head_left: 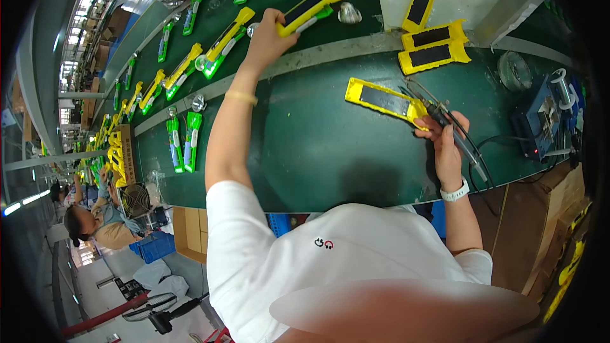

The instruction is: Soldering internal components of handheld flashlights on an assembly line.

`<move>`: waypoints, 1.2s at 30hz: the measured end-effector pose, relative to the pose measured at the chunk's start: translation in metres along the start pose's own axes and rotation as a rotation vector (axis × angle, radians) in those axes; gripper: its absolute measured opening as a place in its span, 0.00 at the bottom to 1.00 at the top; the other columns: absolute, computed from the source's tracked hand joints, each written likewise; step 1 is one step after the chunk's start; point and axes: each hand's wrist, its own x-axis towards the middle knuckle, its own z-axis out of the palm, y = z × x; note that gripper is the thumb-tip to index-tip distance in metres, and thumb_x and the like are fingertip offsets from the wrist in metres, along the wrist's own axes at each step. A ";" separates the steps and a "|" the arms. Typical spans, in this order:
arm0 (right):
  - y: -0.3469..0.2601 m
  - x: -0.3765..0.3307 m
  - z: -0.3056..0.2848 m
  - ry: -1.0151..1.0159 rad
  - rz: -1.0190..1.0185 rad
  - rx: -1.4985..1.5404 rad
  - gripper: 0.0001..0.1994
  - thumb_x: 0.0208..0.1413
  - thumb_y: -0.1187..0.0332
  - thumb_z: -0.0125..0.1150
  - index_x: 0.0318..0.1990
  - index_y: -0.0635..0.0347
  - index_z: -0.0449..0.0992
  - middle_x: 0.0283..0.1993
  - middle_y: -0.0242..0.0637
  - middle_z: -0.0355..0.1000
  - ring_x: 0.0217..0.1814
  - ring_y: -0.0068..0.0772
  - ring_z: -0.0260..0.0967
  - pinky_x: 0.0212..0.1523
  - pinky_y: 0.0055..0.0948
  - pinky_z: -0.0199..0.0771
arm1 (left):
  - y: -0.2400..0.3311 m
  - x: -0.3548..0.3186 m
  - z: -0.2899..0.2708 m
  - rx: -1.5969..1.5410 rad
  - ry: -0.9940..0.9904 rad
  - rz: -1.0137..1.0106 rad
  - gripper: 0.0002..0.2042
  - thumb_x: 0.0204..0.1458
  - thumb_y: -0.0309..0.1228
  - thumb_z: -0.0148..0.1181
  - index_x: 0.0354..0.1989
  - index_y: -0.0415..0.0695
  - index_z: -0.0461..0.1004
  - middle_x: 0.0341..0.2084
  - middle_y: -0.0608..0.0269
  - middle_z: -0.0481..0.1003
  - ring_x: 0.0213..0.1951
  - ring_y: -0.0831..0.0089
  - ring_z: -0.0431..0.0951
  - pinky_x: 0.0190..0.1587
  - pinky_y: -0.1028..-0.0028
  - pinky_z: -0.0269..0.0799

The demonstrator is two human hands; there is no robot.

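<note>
Left arm stretched far forward, left hand [270, 30] gripping yellow lamp [312, 5] over conveyor belt [190, 44]. Right hand [445, 136], elbow bent, clasps soldering iron [454, 133] beside yellow casing [384, 98] lying flat on green table [318, 146].

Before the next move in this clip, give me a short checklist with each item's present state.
1. Left hand grips the yellow-and-green unit on the belt: ok.
2. Right hand holds the soldering iron: ok.
3. Iron tip clear of the yellow housing: cannot tell.
4. Housing lies flat on the green bench: ok.
5. Iron's cable free of snags: cannot tell.
</note>
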 end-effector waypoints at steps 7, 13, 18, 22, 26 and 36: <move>0.003 0.000 -0.008 0.010 0.033 0.027 0.19 0.61 0.57 0.43 0.52 0.58 0.50 0.46 0.53 0.67 0.46 0.45 0.71 0.44 0.36 0.73 | -0.035 0.136 -0.026 -0.235 -0.618 -0.290 0.27 0.34 0.45 0.71 0.35 0.37 0.70 0.29 0.60 0.72 0.35 0.73 0.74 0.36 0.74 0.73; -0.005 -0.001 -0.009 -0.018 0.031 -0.023 0.19 0.61 0.57 0.43 0.49 0.60 0.50 0.45 0.51 0.68 0.45 0.43 0.71 0.43 0.35 0.73 | -0.058 0.205 0.051 0.477 0.033 -0.416 0.42 0.34 0.60 0.64 0.51 0.37 0.61 0.43 0.44 0.72 0.45 0.52 0.74 0.46 0.61 0.71; 0.007 0.003 -0.011 -0.034 0.061 0.088 0.11 0.63 0.69 0.37 0.49 0.59 0.50 0.47 0.50 0.65 0.48 0.39 0.69 0.45 0.34 0.72 | -0.075 0.198 0.040 0.370 0.069 -0.206 0.25 0.41 0.50 0.61 0.35 0.36 0.73 0.38 0.44 0.74 0.43 0.50 0.74 0.43 0.61 0.69; 0.005 0.013 -0.016 -0.087 0.078 0.025 0.10 0.62 0.72 0.33 0.49 0.58 0.49 0.48 0.50 0.66 0.48 0.41 0.70 0.47 0.34 0.72 | -0.010 0.091 -0.021 -0.222 -0.025 -0.081 0.22 0.42 0.29 0.63 0.47 0.38 0.69 0.36 0.61 0.74 0.38 0.75 0.72 0.43 0.76 0.67; -0.009 0.004 -0.010 -0.062 0.126 0.066 0.14 0.63 0.62 0.41 0.49 0.59 0.52 0.43 0.40 0.65 0.46 0.30 0.69 0.42 0.28 0.72 | 0.041 -0.058 -0.015 -0.528 -0.558 0.092 0.31 0.26 0.25 0.71 0.46 0.43 0.70 0.51 0.57 0.67 0.53 0.65 0.66 0.55 0.66 0.61; 0.012 -0.015 -0.018 -0.133 0.047 -0.366 0.13 0.62 0.63 0.38 0.48 0.62 0.62 0.49 0.40 0.58 0.43 0.28 0.64 0.48 0.26 0.63 | 0.073 -0.178 0.034 -0.084 -0.276 0.375 0.31 0.31 0.26 0.68 0.51 0.44 0.66 0.50 0.53 0.68 0.57 0.52 0.62 0.58 0.59 0.57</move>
